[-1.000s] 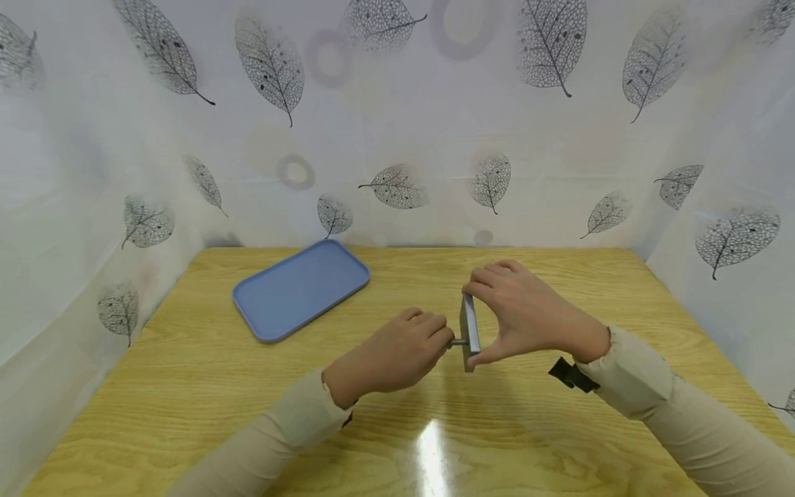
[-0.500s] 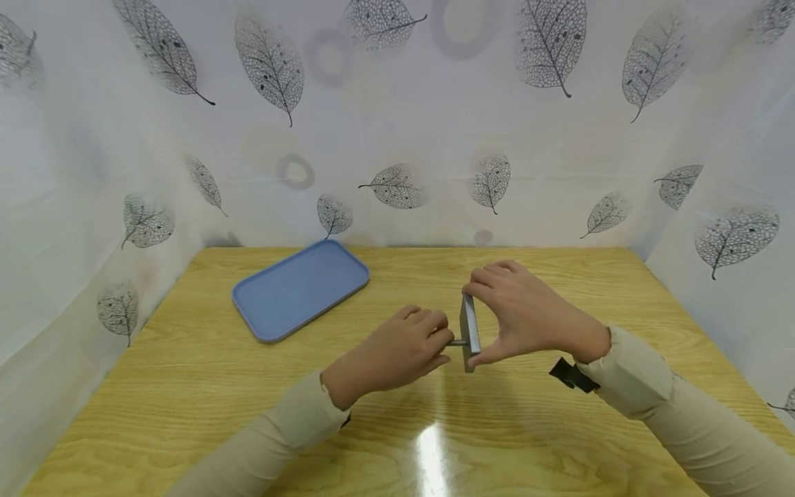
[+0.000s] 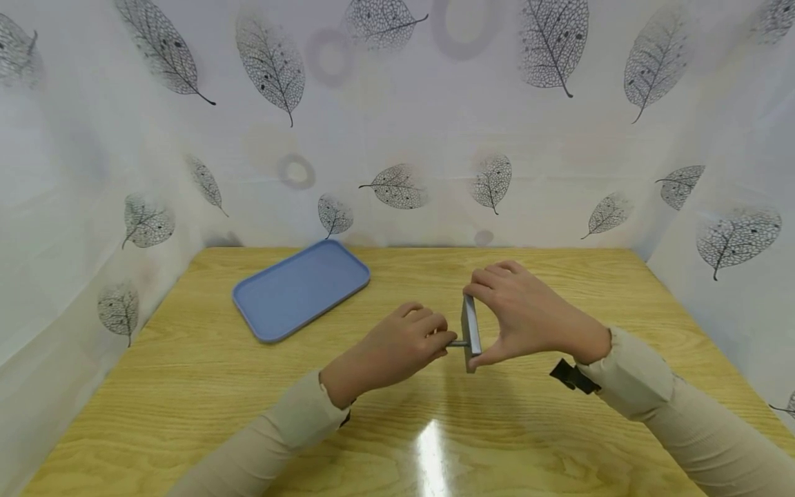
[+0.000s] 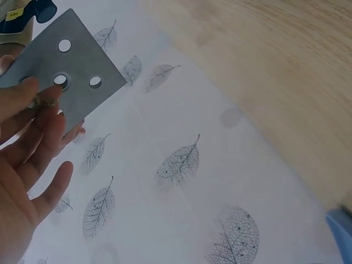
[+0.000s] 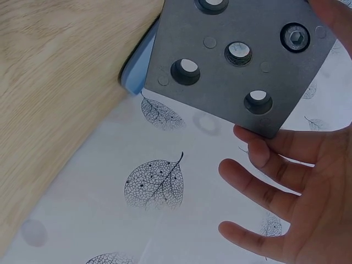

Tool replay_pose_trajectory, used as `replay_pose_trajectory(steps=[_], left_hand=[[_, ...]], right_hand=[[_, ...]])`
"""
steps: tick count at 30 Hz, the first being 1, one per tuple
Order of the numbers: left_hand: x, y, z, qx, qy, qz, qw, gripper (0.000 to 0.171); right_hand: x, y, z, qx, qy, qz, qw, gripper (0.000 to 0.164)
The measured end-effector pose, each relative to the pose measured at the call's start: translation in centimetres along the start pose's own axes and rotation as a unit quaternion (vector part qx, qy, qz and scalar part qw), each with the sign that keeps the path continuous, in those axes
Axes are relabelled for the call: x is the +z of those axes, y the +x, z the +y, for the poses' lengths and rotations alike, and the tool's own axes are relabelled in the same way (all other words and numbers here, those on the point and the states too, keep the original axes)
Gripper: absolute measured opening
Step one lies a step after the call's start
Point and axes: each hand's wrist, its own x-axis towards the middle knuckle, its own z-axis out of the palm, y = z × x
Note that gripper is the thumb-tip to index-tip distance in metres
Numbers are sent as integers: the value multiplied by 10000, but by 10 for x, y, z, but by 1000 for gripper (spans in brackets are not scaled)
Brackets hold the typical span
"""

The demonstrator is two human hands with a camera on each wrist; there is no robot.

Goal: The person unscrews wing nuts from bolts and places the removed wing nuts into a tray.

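My right hand holds a square grey metal plate on edge above the table, thumb at the bottom and fingers at the top. In the right wrist view the plate has several round holes; the head of a hex-socket bolt sits in one of them. From the plate's left face sticks the bolt's shank, pinched by my left hand. The left wrist view shows the left fingertips close to the plate. Those fingers partly hide the shank, so I cannot tell whether a nut is on it.
A blue rectangular tray lies slantwise at the back left of the wood-grain table. White leaf-printed sheeting encloses the back and both sides. A dark strap hangs at the right wrist.
The left fingers and thumb have shifted around the bolt's shank, spreading half a second ago and closing on it again now. The right hand and the plate have barely moved.
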Motion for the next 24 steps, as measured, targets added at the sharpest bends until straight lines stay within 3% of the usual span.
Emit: replay_pose_trajectory(steps=[11,24], left_hand=[[0,1,2,-50,-24,-179,9998,20],[2,2,6,-362,-353,-1084,9928,11]], right_hand=[[0,0,1,13,-34,28,10000,90],[1,1,0,-5,-41,47,10000,92]])
